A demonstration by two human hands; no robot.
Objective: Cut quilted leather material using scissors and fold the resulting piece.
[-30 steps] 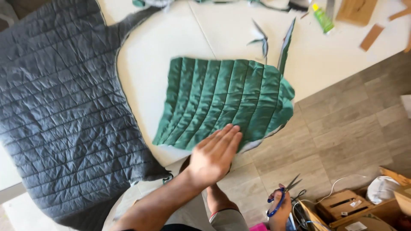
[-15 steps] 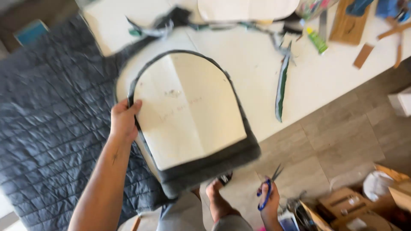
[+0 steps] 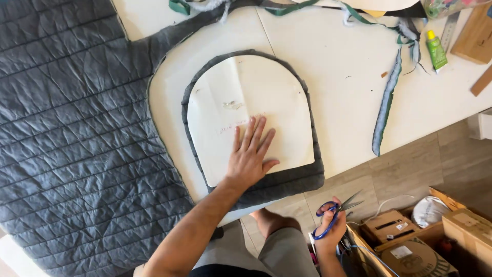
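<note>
Since half a second ago our left hand (image 3: 250, 154) has let go of the pattern's edge and now lies flat, fingers spread, on the white paper pattern (image 3: 246, 102) over the grey quilted piece (image 3: 287, 182) at the table's (image 3: 333, 77) near edge. Our right hand (image 3: 330, 228) grips blue scissors (image 3: 335, 213) low on the right. If our palm lifts, we judge the pattern could slide off line.

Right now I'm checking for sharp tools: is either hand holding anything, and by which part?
The right hand holds blue-handled scissors by the handle loops; the left hand holds nothing.

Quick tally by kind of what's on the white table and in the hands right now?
Grey quilted fabric sheet: 1
Arch-shaped grey quilted piece: 1
White paper pattern, under the left hand: 1
Blue-handled scissors, in the right hand: 1
Long fabric strip: 1
Green glue bottle: 1
Total: 6
</note>
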